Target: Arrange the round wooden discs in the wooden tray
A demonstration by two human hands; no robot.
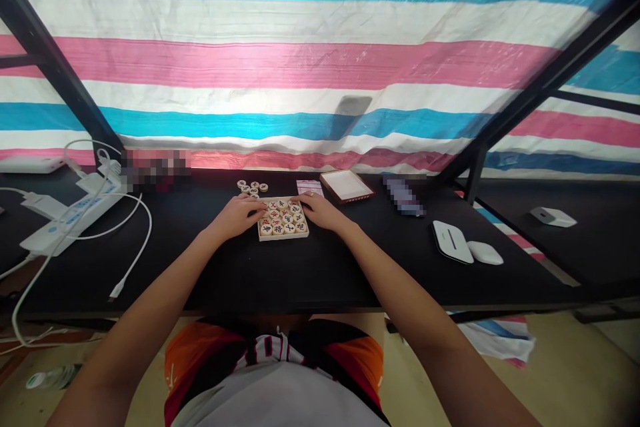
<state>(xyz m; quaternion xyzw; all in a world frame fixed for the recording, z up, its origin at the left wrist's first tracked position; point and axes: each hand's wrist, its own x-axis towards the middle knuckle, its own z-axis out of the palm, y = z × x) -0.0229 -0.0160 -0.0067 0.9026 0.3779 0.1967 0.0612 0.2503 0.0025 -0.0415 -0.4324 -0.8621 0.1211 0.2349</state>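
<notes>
A shallow white box (283, 237) filled with rows of round xiangqi pieces (278, 229) lies on the black table; the pieces bear red and black characters. My left hand (239, 217) rests at the box's left side, its fingers stretched over the edge and touching pieces there. At the upper right corner, my right hand (323, 210) has its fingers extended onto the edge and the pieces beside it. Several loose xiangqi pieces (255, 185) lie just beyond the left hand. The fingertips partly cover some pieces, and I see none lifted.
Behind the right hand are a patterned paper card (309, 187) and a box lid (347, 185). Farther right lie a blurred phone (404, 196), a white device (453, 241) and a white mouse-like object (485, 253). A power strip (75, 213) with white cables occupies the left.
</notes>
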